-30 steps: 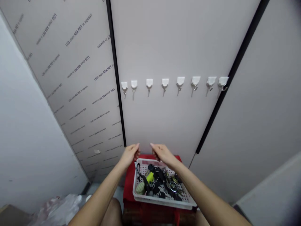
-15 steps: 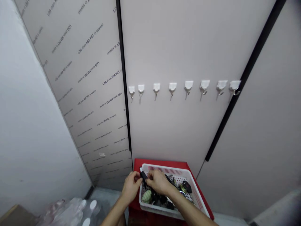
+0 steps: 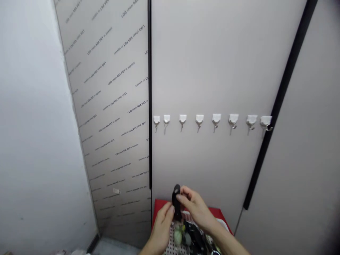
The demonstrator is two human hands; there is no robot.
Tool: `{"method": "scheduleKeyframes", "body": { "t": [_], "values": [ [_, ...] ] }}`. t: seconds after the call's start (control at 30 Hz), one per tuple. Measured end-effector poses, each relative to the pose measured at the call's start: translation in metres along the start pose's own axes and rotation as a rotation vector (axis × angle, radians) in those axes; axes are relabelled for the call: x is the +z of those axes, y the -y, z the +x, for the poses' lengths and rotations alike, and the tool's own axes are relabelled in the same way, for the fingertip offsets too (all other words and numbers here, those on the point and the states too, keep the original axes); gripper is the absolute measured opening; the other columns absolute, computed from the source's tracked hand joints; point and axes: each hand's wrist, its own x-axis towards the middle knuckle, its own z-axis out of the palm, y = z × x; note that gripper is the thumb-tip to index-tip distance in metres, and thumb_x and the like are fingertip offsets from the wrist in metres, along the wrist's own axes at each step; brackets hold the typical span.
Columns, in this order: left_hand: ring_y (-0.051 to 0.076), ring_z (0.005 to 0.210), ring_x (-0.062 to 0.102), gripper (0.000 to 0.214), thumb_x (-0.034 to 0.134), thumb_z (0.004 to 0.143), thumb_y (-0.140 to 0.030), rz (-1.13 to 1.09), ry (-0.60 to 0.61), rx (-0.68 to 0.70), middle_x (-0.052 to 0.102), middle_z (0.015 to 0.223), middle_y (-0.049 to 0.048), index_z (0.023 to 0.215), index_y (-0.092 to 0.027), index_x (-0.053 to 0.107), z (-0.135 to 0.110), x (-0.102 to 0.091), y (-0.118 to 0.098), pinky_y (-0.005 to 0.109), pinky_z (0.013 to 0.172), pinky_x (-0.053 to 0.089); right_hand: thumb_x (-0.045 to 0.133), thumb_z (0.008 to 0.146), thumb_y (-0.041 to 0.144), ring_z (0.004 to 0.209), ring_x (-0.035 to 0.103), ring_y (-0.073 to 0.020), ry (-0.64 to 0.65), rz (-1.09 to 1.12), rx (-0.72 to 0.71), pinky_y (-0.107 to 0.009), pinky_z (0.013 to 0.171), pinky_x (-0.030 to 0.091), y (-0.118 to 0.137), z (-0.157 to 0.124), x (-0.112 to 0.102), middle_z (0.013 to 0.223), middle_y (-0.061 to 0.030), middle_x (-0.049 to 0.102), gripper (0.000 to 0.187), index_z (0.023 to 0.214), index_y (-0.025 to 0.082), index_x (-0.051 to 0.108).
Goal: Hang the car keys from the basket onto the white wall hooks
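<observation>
My right hand (image 3: 196,210) pinches the upper end of a black strap (image 3: 175,203), which ends in a loop at the top. Lower down, the thumb and fingers of my left hand (image 3: 162,226) press on the same strap. Just beneath it is a pale green round charm (image 3: 177,236); whether it hangs from the strap or lies in the basket I cannot tell. The white plastic basket (image 3: 171,244) sits under my hands, with dark keychain-like pieces (image 3: 195,235) in it, partly covered by my right forearm.
A row of several white-backed metal hooks (image 3: 199,120) is fixed across the pale panel (image 3: 207,159) ahead. Black vertical strips (image 3: 150,106) edge the panel. Below the basket is a red surface (image 3: 160,204). A white wall (image 3: 39,141) stands at the left.
My hands have risen from the basket with the black strap held upright between them. The view has tilted up, so the hooks and basket appear lower.
</observation>
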Motion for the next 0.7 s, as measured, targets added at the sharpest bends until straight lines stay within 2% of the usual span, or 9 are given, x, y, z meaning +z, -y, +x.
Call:
{"method": "scheduleKeyframes", "body": {
  "t": [0.1, 0.2, 0.27, 0.33, 0.47, 0.6, 0.7],
  "values": [
    [0.014, 0.068, 0.05, 0.039, 0.042, 0.063, -0.044, -0.169, 0.088, 0.08, 0.057, 0.075, 0.0061, 0.085, -0.013, 0.052, 0.017, 0.007, -0.044, 0.023, 0.059, 0.039, 0.045, 0.063, 0.029, 0.046, 0.036, -0.0057, -0.076, -0.071, -0.127, -0.019, 0.046, 0.031, 0.038, 0.019, -0.007, 0.049, 0.005, 0.039, 0.015, 0.058, 0.015, 0.042],
    [0.007, 0.05, 0.045, 0.035, 0.046, 0.062, -0.041, -0.29, 0.136, 0.131, 0.053, 0.06, 0.0021, 0.08, -0.012, 0.051, 0.032, 0.006, -0.089, 0.017, 0.044, 0.033, 0.045, 0.063, 0.027, 0.046, 0.038, -0.0054, -0.105, -0.108, -0.226, -0.019, 0.048, 0.032, 0.074, 0.04, -0.012, 0.049, 0.0054, 0.04, 0.014, 0.057, 0.015, 0.043],
    [0.006, 0.049, 0.043, 0.03, 0.048, 0.06, -0.038, -0.346, 0.116, 0.173, 0.051, 0.058, 0.0006, 0.078, -0.012, 0.051, 0.04, 0.001, -0.112, 0.015, 0.042, 0.03, 0.045, 0.063, 0.028, 0.045, 0.038, -0.005, -0.094, -0.093, -0.259, -0.019, 0.048, 0.031, 0.093, 0.055, -0.012, 0.047, 0.0063, 0.039, 0.014, 0.057, 0.015, 0.043],
    [0.005, 0.048, 0.042, 0.027, 0.05, 0.059, -0.035, -0.377, 0.045, 0.213, 0.049, 0.056, -0.0005, 0.074, -0.012, 0.051, 0.048, -0.004, -0.129, 0.014, 0.04, 0.028, 0.045, 0.062, 0.029, 0.046, 0.039, -0.0049, -0.075, -0.049, -0.277, -0.019, 0.048, 0.031, 0.106, 0.071, -0.009, 0.047, 0.0066, 0.04, 0.015, 0.057, 0.015, 0.042],
    [0.003, 0.045, 0.038, 0.021, 0.049, 0.059, -0.03, -0.423, -0.147, 0.272, 0.044, 0.053, -0.0037, 0.07, -0.012, 0.05, 0.068, -0.015, -0.145, 0.014, 0.041, 0.028, 0.044, 0.063, 0.029, 0.052, 0.044, -0.0056, -0.072, 0.027, -0.277, -0.019, 0.052, 0.032, 0.12, 0.102, 0.006, 0.053, 0.0055, 0.048, 0.014, 0.06, 0.016, 0.041],
    [0.003, 0.042, 0.036, 0.016, 0.047, 0.059, -0.028, -0.445, -0.215, 0.258, 0.038, 0.049, -0.0062, 0.065, -0.013, 0.047, 0.094, -0.023, -0.153, 0.015, 0.041, 0.029, 0.04, 0.064, 0.025, 0.049, 0.044, -0.0058, -0.182, 0.001, -0.272, -0.019, 0.051, 0.033, 0.126, 0.13, 0.021, 0.051, 0.0048, 0.05, 0.011, 0.057, 0.016, 0.039],
    [0.002, 0.038, 0.032, 0.012, 0.043, 0.062, -0.026, -0.358, -0.236, 0.264, 0.035, 0.045, -0.0074, 0.059, -0.014, 0.044, 0.109, -0.026, -0.155, 0.015, 0.039, 0.026, 0.037, 0.065, 0.025, 0.047, 0.044, -0.0064, -0.284, -0.072, -0.277, -0.019, 0.048, 0.034, 0.123, 0.147, 0.023, 0.051, 0.0037, 0.05, 0.012, 0.056, 0.016, 0.039]
  ]
}}
